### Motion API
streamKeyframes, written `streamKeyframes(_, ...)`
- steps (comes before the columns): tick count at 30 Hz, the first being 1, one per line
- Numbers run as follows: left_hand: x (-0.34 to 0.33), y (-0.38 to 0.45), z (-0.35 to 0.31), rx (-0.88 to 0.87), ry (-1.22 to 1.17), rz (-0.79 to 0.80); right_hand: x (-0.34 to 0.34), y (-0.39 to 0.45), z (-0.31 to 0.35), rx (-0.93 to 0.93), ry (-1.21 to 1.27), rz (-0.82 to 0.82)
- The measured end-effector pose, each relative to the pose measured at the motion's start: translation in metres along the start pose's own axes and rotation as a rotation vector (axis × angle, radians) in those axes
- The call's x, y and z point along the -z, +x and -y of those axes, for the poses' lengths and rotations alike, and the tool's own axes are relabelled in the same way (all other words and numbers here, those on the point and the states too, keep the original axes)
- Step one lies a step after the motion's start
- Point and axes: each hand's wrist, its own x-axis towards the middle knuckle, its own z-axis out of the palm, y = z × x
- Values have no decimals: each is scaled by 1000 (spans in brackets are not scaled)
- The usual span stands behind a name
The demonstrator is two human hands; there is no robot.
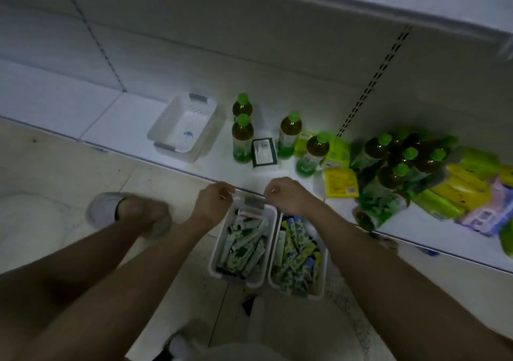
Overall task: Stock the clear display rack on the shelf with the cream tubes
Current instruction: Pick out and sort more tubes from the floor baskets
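While your curled left hand (215, 201) and right hand (283, 194) hold nothing visible, your forearms partly hide both baskets of cream tubes (244, 245).

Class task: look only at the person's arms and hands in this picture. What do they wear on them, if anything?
Nothing shows on them. Both forearms are bare as far up as the frame shows, with no sleeve in view. The left hand and the right hand are bare too: no gloves, and no watch, ring or wristband can be made out in the dim, slightly blurred picture.
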Motion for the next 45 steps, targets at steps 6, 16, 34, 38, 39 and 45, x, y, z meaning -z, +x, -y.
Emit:
streamKeyframes(6,-86,6,75,268,-17,185,-89,58,-57,-127,-151,113)
streamKeyframes(16,-180,11,152,380,239,422,-150,159,-125,29,-391,202)
streamKeyframes(34,-195,-5,149,429,242,376,-160,156,-153,134,-359,115)
streamKeyframes(38,-181,-9,142,412,100,315,-138,139,-141,-15,-78,112)
streamKeyframes(39,-177,-8,141,428,47,313,-131,134,-136,-62,-9,97)
streamKeyframes(45,-136,-9,110,436,-488,234,-83,99,-106,-104,238,-53)
